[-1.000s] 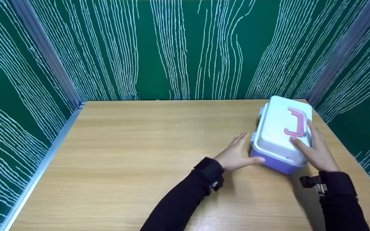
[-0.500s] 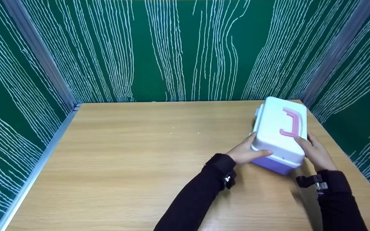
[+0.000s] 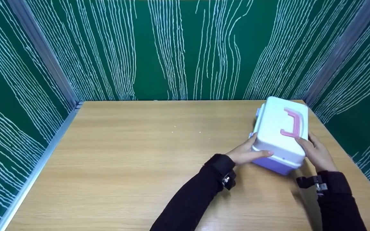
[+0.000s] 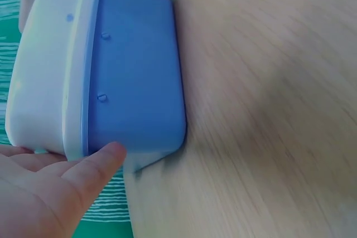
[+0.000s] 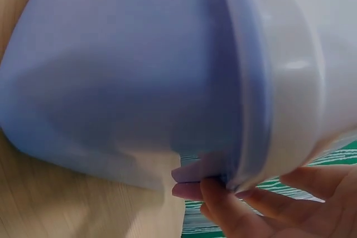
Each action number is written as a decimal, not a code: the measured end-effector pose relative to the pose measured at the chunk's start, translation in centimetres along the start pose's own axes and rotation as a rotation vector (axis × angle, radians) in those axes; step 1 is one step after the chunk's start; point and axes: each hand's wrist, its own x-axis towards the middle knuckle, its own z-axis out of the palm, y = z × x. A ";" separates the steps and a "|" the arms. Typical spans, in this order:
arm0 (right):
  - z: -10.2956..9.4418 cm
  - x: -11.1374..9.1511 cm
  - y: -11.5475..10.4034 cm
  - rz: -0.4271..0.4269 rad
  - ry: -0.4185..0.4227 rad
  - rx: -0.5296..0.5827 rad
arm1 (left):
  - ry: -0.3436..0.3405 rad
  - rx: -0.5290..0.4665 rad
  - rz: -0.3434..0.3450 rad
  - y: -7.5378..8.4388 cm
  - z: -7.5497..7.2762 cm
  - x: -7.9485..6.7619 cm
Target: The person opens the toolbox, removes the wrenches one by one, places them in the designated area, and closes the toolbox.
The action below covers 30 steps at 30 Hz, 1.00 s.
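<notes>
A storage box with a white lid (image 3: 276, 118) and a purple base (image 3: 273, 166) stands at the right of the table. Its pink carry handle (image 3: 294, 123) lies folded on top. My left hand (image 3: 244, 154) holds the near left corner, thumb on the near end and fingers along the left side. On the opposite side my right hand (image 3: 320, 154) grips the lid's edge, thumb beside the handle. Seen from the right wrist, the fingers (image 5: 234, 210) curl at the rim next to a light purple latch (image 5: 192, 179). The lid is down on the base.
The box rests on a wooden table (image 3: 124, 160) with a few tiny white specks (image 3: 173, 128) near its middle. Green panels (image 3: 198, 48) with wavy white lines enclose the back and both sides. Grey metal posts (image 3: 43, 48) stand at the back corners.
My left hand has moved right and taken hold of the box's corner. The right hand's fingers have slid lower on the far side. Over the last half second both hands have stayed nearly still.
</notes>
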 end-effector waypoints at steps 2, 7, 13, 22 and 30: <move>0.3 -0.1 -0.1 -0.020 0.014 -0.021 | 0.009 -0.003 0.029 -0.1 -0.2 -0.1; 1.5 -0.2 -0.4 -0.108 0.049 -0.081 | 0.079 0.073 0.035 -0.9 -0.9 -1.0; 3.0 -0.4 -1.1 -0.126 0.028 -0.119 | 0.131 0.115 -0.027 -1.8 -1.8 -2.5; 5.5 -1.0 -2.2 -0.165 0.029 -0.155 | 0.170 0.041 -0.033 -2.0 -3.6 -4.7; 7.8 -1.6 -2.8 -0.265 0.008 -0.149 | 0.204 0.187 -0.084 -1.7 -5.5 -6.9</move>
